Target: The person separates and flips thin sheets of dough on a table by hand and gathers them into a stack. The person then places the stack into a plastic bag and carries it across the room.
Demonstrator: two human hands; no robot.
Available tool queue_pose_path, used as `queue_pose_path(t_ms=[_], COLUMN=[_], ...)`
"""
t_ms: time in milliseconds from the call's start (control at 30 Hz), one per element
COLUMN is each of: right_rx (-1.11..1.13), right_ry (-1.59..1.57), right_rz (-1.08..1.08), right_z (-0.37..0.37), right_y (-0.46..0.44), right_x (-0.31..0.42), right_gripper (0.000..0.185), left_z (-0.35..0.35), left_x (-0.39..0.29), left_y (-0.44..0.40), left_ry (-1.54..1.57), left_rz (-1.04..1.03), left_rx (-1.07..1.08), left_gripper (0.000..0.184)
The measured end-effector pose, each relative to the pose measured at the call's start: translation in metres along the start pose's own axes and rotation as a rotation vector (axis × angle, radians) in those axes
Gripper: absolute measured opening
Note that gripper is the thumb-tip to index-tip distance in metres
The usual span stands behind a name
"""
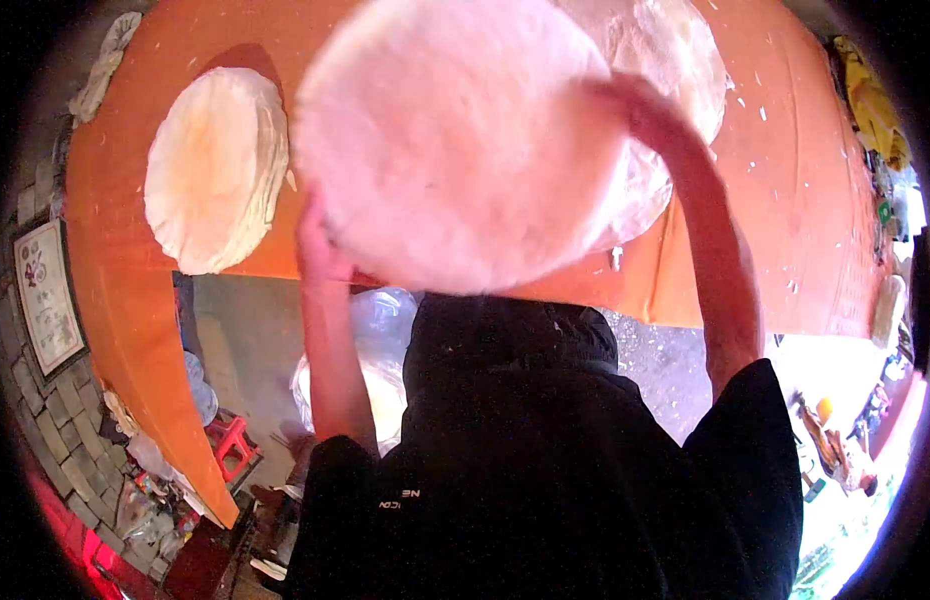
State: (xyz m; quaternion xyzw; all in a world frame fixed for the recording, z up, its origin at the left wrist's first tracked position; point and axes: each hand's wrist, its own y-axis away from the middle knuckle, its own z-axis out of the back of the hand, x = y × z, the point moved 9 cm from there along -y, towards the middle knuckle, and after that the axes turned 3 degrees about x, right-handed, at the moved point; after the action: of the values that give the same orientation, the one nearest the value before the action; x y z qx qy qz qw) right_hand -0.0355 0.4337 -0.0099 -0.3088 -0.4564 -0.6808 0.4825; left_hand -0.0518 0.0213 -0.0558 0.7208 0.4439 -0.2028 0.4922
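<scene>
A large round, pale flatbread (445, 150) is held up over the orange-covered table, slightly blurred. At its lower left edge, my left hand (323, 248) is closed on the rim, with some fingers hidden behind the bread. My right hand (620, 108) grips the upper right edge; motion blurs its fingertips. Behind and to the right lies a pile of similar round sheets (680, 65), partly covered by the raised bread. To the left, a thick stack of flatbreads (215, 170) rests on the table.
The orange table (795, 230) has small pale crumbs scattered on its right side. Below its edge are a clear plastic bag (383, 318) and a red stool (231, 446). A framed picture (49, 297) is at the far left, against brickwork.
</scene>
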Motion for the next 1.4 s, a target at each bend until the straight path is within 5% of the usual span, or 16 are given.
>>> queue_pose_path(t_ms=[67, 167, 333, 400, 467, 500, 767, 933, 1000, 1100, 1300, 1367, 1400], right_rx=[0.138, 0.121, 0.017, -0.013, 0.022, -0.188, -0.146, -0.215, -0.091, 0.034, 0.113, 0.413, 0.409], right_ry=[-0.309, -0.456, -0.445, -0.38, -0.264, -0.288, -0.281, -0.017, -0.327, 0.228, -0.562, -0.225, -0.221], right_rz=[-0.096, 0.014, 0.004, 0.01, -0.177, -0.1, 0.137, 0.248, 0.359, 0.568, 0.428, -0.019, -0.03], right_z=[-0.017, -0.021, -0.02, -0.017, -0.01, 0.0, 0.025, -0.052, -0.098, -0.189, -0.331, -0.389, -0.385], right_y=[-0.025, -0.013, -0.02, -0.01, -0.017, -0.017, -0.039, -0.066, -0.1, -0.126, -0.157, -0.192, -0.185], right_x=[-0.072, -0.041, -0.051, -0.037, -0.068, -0.081, 0.083, 0.224, 0.245, 0.286, 0.242, 0.173, 0.185], right_gripper=[0.036, 0.039, 0.039, 0.035, 0.034, 0.031, 0.037, 0.037, 0.04, 0.033, 0.023, 0.036, 0.036], left_z=[0.011, 0.005, -0.003, 0.01, 0.006, 0.0, -0.037, 0.035, 0.094, 0.163, 0.314, 0.346, 0.354], left_x=[0.031, 0.03, 0.031, 0.029, 0.029, 0.031, -0.083, -0.206, -0.244, -0.296, -0.319, -0.305, -0.304], left_y=[-0.032, -0.024, -0.026, -0.026, -0.026, -0.024, -0.007, -0.007, -0.021, -0.025, -0.094, -0.111, -0.113], left_ry=[-0.109, -0.128, -0.043, -0.512, -0.396, -0.298, -0.121, -0.265, -0.146, -0.112, -0.257, -0.274, -0.314], left_rz=[-0.078, -0.142, -0.078, -0.221, -0.181, -0.142, -0.162, -0.34, -0.329, -0.284, -0.244, -0.307, -0.366], left_rx=[0.106, 0.017, 0.05, -0.019, -0.05, -0.018, 0.11, -0.094, -0.067, -0.119, -0.161, -0.182, -0.229], left_gripper=[0.052, 0.052, 0.052, 0.055, 0.058, 0.056, 0.041, 0.036, 0.039, 0.043, 0.046, 0.044, 0.042])
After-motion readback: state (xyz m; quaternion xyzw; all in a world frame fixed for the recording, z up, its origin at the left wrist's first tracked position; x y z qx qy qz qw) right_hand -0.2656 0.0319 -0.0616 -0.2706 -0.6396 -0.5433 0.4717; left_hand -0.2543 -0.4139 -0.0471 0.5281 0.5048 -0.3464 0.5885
